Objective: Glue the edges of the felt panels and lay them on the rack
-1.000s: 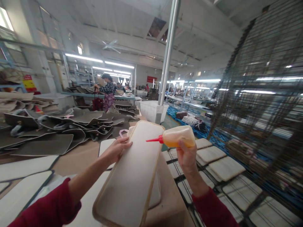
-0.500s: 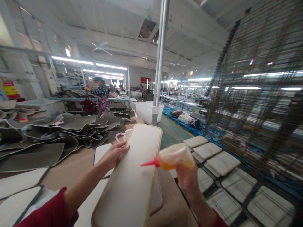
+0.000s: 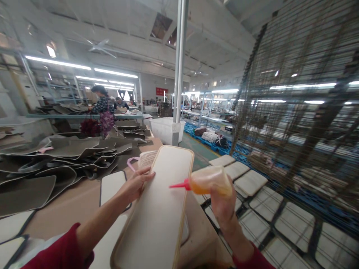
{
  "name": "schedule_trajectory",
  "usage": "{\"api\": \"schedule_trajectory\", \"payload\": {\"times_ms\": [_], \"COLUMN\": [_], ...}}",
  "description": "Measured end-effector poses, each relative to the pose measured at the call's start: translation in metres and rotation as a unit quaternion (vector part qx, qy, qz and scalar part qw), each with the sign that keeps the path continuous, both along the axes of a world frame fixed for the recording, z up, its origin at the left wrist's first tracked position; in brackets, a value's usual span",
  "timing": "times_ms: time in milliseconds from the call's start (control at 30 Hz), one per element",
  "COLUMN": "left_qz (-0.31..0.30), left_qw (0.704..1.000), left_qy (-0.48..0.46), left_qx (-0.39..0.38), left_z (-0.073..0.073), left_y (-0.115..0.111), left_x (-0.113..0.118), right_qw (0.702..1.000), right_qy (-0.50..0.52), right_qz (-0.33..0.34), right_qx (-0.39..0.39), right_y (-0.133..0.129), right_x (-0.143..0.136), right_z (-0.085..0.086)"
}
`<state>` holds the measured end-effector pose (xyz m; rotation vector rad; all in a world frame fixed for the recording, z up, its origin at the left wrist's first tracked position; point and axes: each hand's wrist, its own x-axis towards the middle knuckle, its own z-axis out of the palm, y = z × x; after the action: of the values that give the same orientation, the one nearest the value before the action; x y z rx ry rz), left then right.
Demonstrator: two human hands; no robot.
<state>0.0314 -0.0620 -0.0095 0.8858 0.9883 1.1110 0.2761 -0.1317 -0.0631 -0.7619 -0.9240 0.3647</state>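
My left hand (image 3: 140,182) grips the left edge of a long white panel (image 3: 159,205) with rounded corners and a tan rim, thumb on its face. My right hand (image 3: 223,203) is wrapped round a squeeze bottle (image 3: 210,182) of amber liquid, held on its side. The bottle's red nozzle (image 3: 180,185) points left, in front of the panel's right part; whether it touches the surface I cannot tell. Behind the panel's upper left edge sit a stack of pale pieces (image 3: 147,158) and a lilac loop (image 3: 132,163).
Grey sheet pieces (image 3: 70,149) with pale edges are heaped on the brown-topped table (image 3: 70,209). More white panels (image 3: 112,185) lie there. At right, a wire rack (image 3: 286,93) rises above rows of panels (image 3: 269,201). A post (image 3: 178,67), a white bin (image 3: 162,130) and a co-worker (image 3: 102,104) are farther off.
The camera view has turned to the right, so the background shifts left. Both hands keep their holds; the bottle is slightly higher and its nozzle a little to the right.
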Motion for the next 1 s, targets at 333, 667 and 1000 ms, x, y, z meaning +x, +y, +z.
{"api": "schedule_trajectory", "payload": {"times_ms": [333, 667, 1000], "left_qz": [-0.002, -0.101, -0.148], "left_qw": [1.0, 0.994, 0.987], "left_qy": [0.016, 0.027, 0.053], "left_qx": [-0.022, -0.024, -0.045], "left_z": [-0.002, -0.012, -0.015], "left_y": [0.011, 0.007, 0.002], "left_x": [0.022, 0.086, 0.176], "right_qw": [0.994, 0.999, 0.994], "right_qy": [-0.039, 0.002, 0.049], "right_qz": [0.074, -0.008, -0.092], "right_qx": [-0.065, -0.04, -0.024], "right_y": [-0.036, -0.025, -0.05], "right_x": [0.014, 0.046, 0.124], "right_z": [-0.03, -0.021, -0.019]}}
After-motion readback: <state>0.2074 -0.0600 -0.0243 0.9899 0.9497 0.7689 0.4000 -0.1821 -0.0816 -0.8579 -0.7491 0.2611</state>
